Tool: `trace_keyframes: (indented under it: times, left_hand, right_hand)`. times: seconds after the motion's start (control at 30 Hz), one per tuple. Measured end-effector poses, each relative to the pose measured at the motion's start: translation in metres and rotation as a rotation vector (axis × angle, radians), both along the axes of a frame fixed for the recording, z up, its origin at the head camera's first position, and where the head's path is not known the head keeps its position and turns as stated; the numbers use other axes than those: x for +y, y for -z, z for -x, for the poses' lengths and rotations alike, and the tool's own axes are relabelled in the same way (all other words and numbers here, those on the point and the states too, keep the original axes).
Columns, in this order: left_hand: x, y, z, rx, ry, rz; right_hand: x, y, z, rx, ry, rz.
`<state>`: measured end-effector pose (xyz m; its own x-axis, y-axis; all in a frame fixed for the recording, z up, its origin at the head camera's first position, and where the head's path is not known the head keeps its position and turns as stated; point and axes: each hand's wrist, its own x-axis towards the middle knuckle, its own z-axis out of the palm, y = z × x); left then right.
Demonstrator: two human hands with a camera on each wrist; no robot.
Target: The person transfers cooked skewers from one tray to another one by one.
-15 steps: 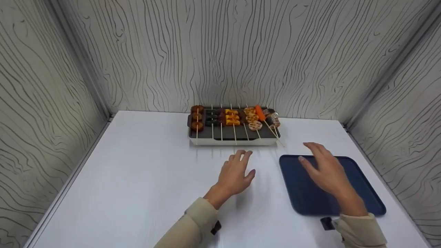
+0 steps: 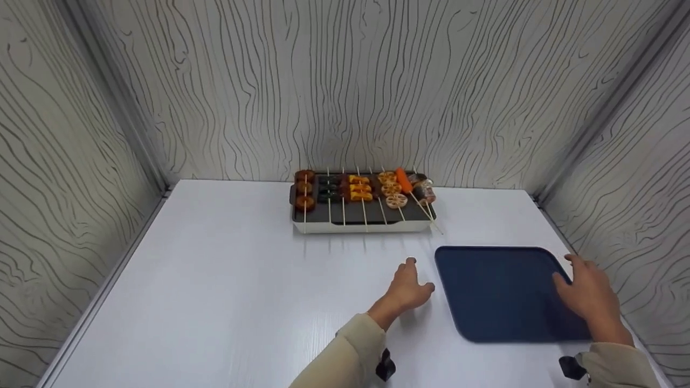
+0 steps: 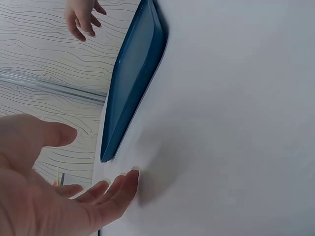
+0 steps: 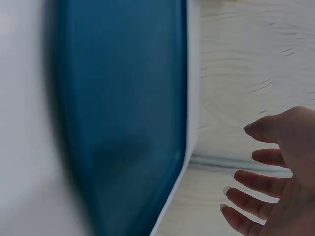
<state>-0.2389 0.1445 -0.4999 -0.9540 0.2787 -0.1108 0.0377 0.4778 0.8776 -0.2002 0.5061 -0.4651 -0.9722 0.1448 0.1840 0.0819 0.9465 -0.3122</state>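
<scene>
A dark blue rectangular tray (image 2: 496, 291) lies flat on the white table's right side with nothing on it. Just left of its edge, my left hand (image 2: 407, 288) hovers above the table, fingers spread and thumb apart; in the left wrist view that hand (image 3: 74, 196) holds nothing. Over the tray's right edge is my right hand (image 2: 590, 291), its fingers loosely bent and apart. The right wrist view shows this hand (image 4: 275, 182) empty, with a gap between it and the tray (image 4: 128, 98).
At the table's back middle stands a small grill (image 2: 350, 215) with several food skewers in a row. An orange skewer (image 2: 403, 180) lies slanted across its right end, stick beyond the front edge. Wood-patterned panels (image 2: 345, 86) wall the table at back and sides.
Both hands have moved right and nearer. My right hand has gone from above the tray to its right edge, my left from before the grill to beside the tray's left edge.
</scene>
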Motion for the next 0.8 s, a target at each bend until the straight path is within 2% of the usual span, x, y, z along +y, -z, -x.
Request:
trace_keyframes:
  times: [0.2,0.33,0.4,0.57,0.8]
  left_hand:
    - [0.02,0.004,-0.003,-0.056,-0.044,0.016]
    - [0.028,0.008,-0.005,-0.061,-0.039,0.045]
    - [0.031,0.01,-0.005,-0.058,-0.033,0.066]
    - [0.033,0.013,-0.001,-0.021,-0.034,0.102]
    - [0.037,0.014,-0.005,0.002,-0.035,0.102]
  right_hand:
    - [0.035,0.016,0.001,-0.218,0.082,-0.02]
    - [0.05,0.022,0.002,-0.337,0.08,0.016]
    - [0.053,0.025,0.003,-0.35,0.058,0.016]
    - [0.056,0.031,0.006,-0.284,-0.024,-0.018]
    - [0.06,0.033,0.008,-0.254,-0.036,-0.043]
